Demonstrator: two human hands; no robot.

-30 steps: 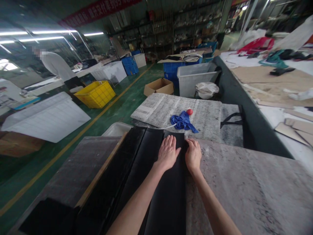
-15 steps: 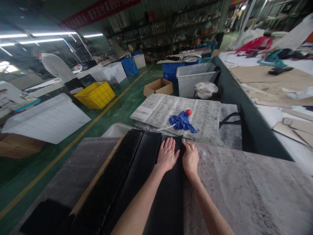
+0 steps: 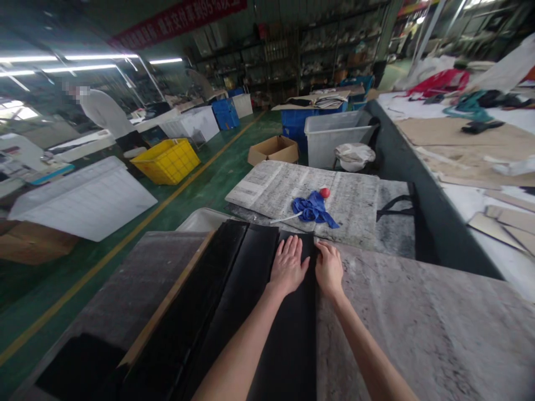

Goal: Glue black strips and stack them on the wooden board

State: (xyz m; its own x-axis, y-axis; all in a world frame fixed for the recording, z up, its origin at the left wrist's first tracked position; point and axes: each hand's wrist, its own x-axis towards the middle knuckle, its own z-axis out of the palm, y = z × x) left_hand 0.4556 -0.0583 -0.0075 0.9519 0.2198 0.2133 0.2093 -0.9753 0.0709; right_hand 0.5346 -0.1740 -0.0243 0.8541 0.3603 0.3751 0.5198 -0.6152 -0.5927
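My left hand (image 3: 288, 266) lies flat, fingers stretched, on the far end of a long black sheet (image 3: 288, 345). At that sheet's far right corner, my right hand (image 3: 329, 267) has its fingers curled together against the edge; the fingertips are partly hidden. Another black strip (image 3: 246, 262) runs alongside on the left, followed by a glossy black stack (image 3: 200, 284) with a wooden strip (image 3: 167, 301) along its left side. All of them rest on a stained grey board (image 3: 401, 323).
Beyond the hands, a blue cloth (image 3: 311, 207) and a red ball-like object (image 3: 325, 192) lie on a second worn board (image 3: 267, 184). A grey partition (image 3: 434, 195) borders the right side. Further off are a cardboard box (image 3: 273, 150), a yellow crate (image 3: 167, 161) and a person (image 3: 104, 114).
Both hands keep nearly the same place on the black sheet. The whole view has shifted slightly, with things appearing a little further right.
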